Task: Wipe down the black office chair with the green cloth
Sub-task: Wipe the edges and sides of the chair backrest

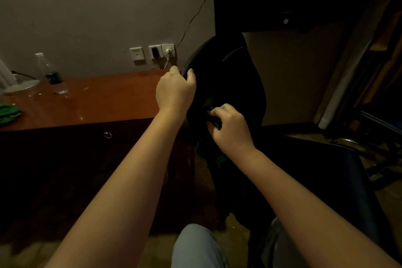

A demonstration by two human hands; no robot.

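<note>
Black office chair [235, 85] sits at the right end of the table [108, 98], backrest toward the camera. Its left rim is touching or just beside the table's corner; cannot tell which. Left hand [175, 90] grips the backrest's top-left rim, fingers curled over the edge. Right hand [231, 125] is lower, mid-backrest, fingers closed on a dark bunch of the green cloth [220, 158] pressed to the chair. A tail of it hangs below the wrist, and the green is only faint in the dim light. Second green bundle [8, 113] lies at the table's left edge, well apart. Plastic bottle [51, 75] stands near the back-left edge beside a lamp base [21, 87]; its dark label is unreadable. Wall sockets [152, 52] sit above the table's back edge, with one plug and cable in. Widest open room is over the table top between bottle and chair. Right of the chair it's tighter: a brown panel [293, 76] is close behind, and a second chair's frame [369, 148] is near.
</note>
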